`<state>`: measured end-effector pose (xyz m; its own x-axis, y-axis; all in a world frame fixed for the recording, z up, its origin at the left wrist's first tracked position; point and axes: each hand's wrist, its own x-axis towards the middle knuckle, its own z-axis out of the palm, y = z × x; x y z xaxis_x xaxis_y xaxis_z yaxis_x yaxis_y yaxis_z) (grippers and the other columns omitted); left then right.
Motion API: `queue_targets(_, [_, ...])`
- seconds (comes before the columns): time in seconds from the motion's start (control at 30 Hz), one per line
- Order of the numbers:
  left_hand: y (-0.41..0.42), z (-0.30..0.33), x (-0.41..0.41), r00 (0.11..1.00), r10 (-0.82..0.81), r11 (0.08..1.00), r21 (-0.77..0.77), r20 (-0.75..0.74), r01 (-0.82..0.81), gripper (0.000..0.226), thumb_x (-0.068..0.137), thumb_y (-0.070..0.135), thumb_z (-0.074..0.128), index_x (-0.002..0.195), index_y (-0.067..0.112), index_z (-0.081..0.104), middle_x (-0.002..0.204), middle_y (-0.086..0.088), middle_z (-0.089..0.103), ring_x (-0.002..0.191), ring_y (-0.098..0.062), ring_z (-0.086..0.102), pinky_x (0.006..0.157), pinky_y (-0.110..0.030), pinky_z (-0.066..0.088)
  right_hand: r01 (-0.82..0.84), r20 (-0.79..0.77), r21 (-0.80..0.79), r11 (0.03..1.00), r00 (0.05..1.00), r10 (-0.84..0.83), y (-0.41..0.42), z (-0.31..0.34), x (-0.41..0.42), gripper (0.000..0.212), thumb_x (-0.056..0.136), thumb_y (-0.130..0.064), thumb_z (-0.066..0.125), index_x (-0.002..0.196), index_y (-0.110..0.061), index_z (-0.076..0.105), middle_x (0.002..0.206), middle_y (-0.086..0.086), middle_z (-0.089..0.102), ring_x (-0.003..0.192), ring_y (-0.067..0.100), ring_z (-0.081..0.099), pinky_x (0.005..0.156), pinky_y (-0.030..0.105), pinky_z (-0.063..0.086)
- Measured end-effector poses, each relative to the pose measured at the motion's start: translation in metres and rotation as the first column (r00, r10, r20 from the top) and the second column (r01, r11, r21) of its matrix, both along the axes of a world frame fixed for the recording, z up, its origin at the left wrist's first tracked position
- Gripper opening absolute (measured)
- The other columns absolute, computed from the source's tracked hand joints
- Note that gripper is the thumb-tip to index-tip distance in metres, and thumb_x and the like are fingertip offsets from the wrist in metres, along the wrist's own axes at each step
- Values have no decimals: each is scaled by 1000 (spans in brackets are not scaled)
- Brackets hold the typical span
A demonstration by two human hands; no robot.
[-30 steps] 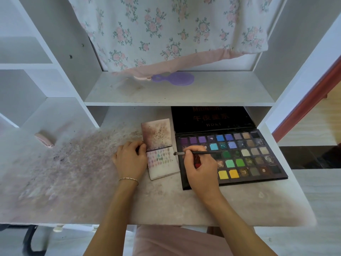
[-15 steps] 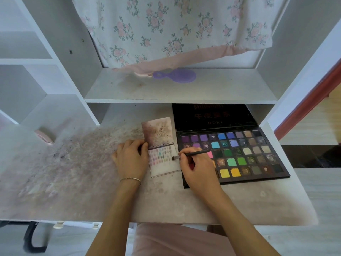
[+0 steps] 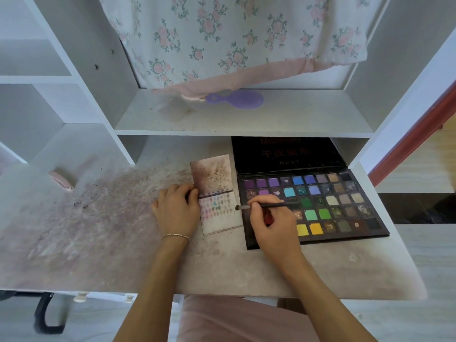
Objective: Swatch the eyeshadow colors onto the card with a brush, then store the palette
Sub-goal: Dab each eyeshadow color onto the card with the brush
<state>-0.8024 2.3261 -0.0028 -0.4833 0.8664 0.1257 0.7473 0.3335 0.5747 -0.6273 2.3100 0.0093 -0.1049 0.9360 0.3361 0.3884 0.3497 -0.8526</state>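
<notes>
The card (image 3: 217,193) lies on the desk (image 3: 98,243) just left of the open palette (image 3: 320,206), its lower half already covered in rows of small colour dabs, its upper half smudged brown. The brush (image 3: 261,206) lies almost level, its tip at the card's right edge beside the swatch rows; whether the bristles touch the card cannot be told. The right hand (image 3: 274,225) has a closed grip on the brush handle, pinched near the tip, and hovers over the palette's left columns. The left hand (image 3: 176,208) rests beside the card with fingers curled, thumb and fingertips pressing its left edge at the fold. From here the likeliest slips are a dab landing over an existing swatch, since the rows are crowded, or the right palm dragging across the pans beneath it and smearing colour. On the shelf (image 3: 246,119) above lies a purple hairbrush (image 3: 237,99).
</notes>
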Motion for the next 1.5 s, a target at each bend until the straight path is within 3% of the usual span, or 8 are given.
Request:
queue_targets(0.07, [0,2,-1,999,12,1000,13,52,-13,21,92,20,47,97,11,66,103,-8,62,105,-28,44,89,-36,23,37,-112,49,998,993,-32,-8,4,9,10,85,-28,44,84,-30,54,74,-11,57,68,11,57,57,15,47])
queue_targets(0.17, [0,4,-2,993,23,999,39,113,-28,18,92,15,47,94,8,64,103,-12,63,105,-31,47,92,-38,27,67,-240,12,998,969,-63,-22,5,26,20,87,-17,48,84,-35,55,75,-6,61,62,10,57,51,22,47])
queue_targets(0.23, [-1,6,-4,991,8,999,42,131,-14,17,91,14,47,89,7,62,99,-13,63,101,-33,49,94,-43,32,59,-263,-53,997,962,-71,-30,4,38,21,86,-12,47,83,-29,57,75,-14,63,64,3,58,53,13,45])
queue_targets(0.5, [-14,8,2,988,-37,999,42,150,31,17,88,17,52,82,10,67,88,-9,67,93,-32,57,90,-50,41,-5,-281,-252,968,957,-68,-28,1,49,27,92,0,44,85,-21,58,57,-4,55,51,5,53,45,16,47])
queue_targets(0.73, [-16,9,-2,985,-84,996,45,154,78,14,86,16,56,79,13,67,85,-5,68,90,-31,58,90,-50,42,-28,-269,-250,968,962,-41,-17,0,44,26,91,0,46,86,-22,58,62,-5,55,53,8,55,43,20,49])
queue_targets(1.0, [-17,6,-7,985,-150,988,44,82,147,16,87,20,56,85,13,70,87,-5,69,89,-29,57,85,-48,43,-37,-238,-236,971,971,-21,-22,-3,30,25,89,-5,52,80,-28,57,64,-12,54,55,1,54,51,11,41])
queue_targets(1.27, [-19,5,-8,984,-161,985,68,79,156,16,88,18,56,88,13,71,89,-3,70,89,-28,57,85,-49,43,-60,-155,-258,964,988,20,-23,-5,30,18,85,1,56,84,-17,59,80,-22,59,65,-1,55,53,10,41])
queue_targets(1.5, [-20,6,-7,985,-155,986,76,76,149,15,88,17,56,88,13,70,90,-4,69,89,-27,55,86,-47,42,-36,-143,-266,963,990,-3,-23,-5,29,22,84,-2,58,79,-24,59,76,-9,60,73,5,59,60,13,48])
